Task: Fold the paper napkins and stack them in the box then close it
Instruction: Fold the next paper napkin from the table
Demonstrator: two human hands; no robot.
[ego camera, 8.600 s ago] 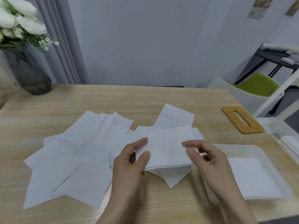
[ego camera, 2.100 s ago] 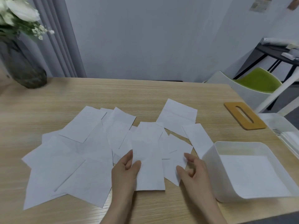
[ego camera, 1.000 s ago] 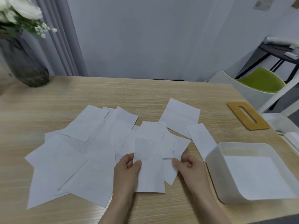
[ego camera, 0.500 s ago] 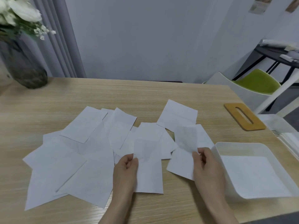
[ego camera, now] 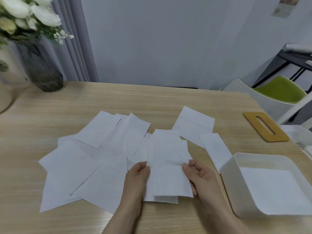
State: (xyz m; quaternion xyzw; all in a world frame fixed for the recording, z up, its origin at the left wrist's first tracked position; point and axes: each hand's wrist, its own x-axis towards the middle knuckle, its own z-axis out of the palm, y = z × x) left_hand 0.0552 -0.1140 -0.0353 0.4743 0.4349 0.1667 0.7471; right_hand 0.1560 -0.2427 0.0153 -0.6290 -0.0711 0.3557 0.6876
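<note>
Paper napkin, white and partly doubled over, lies near the front middle of the wooden table, on top of another flat sheet. The left hand pinches its left edge between thumb and curled fingers; the right hand pinches its right edge, with fingers running down along that side. Around it, loose napkins spread in an overlapping fan to the left and behind, and two more lie farther back toward the right, one of them reaching the box's near-left corner.

The white box stands just to the right of the right hand, open on top, with a flat white napkin lying on its floor. Its left wall rises between the held napkin and the space inside. The wooden lid, with a long slot in it, lies well behind the box near the table's right edge, beside a second white container.

A dark glass vase of white flowers stands at the far left corner. A chair with a green seat sits past the right edge.
</note>
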